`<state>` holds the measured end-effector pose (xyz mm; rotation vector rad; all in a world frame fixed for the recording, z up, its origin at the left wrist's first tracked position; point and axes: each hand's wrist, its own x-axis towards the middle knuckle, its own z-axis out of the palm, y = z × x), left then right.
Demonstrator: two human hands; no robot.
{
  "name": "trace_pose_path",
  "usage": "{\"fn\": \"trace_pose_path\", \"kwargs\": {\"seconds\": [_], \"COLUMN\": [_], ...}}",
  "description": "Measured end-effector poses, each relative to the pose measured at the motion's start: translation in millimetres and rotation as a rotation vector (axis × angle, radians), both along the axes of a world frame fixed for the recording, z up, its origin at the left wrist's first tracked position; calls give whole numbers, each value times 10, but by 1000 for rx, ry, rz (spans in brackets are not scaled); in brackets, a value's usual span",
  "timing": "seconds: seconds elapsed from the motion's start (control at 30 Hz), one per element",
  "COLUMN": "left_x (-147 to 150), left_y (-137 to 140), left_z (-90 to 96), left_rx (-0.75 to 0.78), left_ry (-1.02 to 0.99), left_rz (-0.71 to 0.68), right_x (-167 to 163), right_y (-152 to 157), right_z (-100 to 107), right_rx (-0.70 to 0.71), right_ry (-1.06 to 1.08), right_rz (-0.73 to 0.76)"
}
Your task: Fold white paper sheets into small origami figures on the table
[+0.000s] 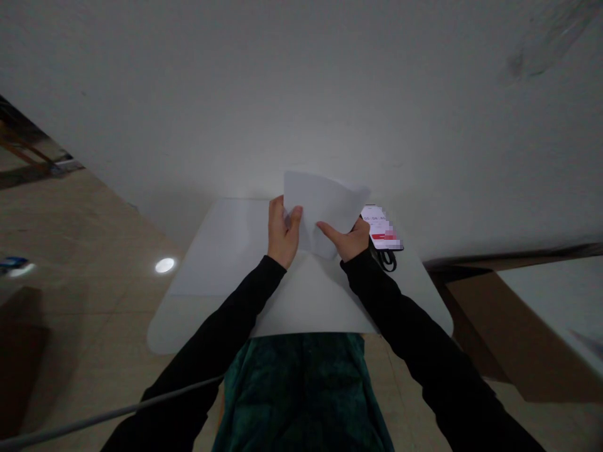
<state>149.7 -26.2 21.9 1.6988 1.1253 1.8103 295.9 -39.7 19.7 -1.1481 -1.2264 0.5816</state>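
Note:
A sheet of white paper (325,204) is held up between my two hands, above the middle of a small white table (301,307). My left hand (284,233) grips its left edge, with the thumb on the near face. At the lower right, my right hand (351,238) pinches the sheet, its thumb stretched across the near face and its other fingers mostly hidden behind. The paper bends slightly, and its upper right corner leans away. Flat on the left part of the table lies another white sheet (211,251).
Beyond my right hand lies a phone (380,226) with a lit screen, and a coiled black cable (387,260) sits beside it. A pale wall (301,94) rises behind the table. To the right stands a cardboard box (532,339). A grey cable (117,411) crosses the lower left.

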Motion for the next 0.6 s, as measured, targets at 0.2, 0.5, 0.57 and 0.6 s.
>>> {"fn": "trace_pose_path", "kwargs": {"seconds": [0.2, 0.5, 0.57, 0.6], "left_x": [-8, 12, 12, 10], "left_y": [36, 69, 66, 61], "left_z": [-32, -99, -108, -105], "left_rx": [-48, -101, -108, -104], "left_ry": [-55, -47, -44, -38], "left_rz": [-139, -144, -170, -180], "right_x": [-15, 23, 15, 10], "right_y": [5, 41, 43, 42], "right_z": [-17, -15, -18, -19], "right_rx": [-1, -30, -38, -45], "right_ry": [1, 20, 27, 32], "right_rz": [-19, -39, -38, -37]}}
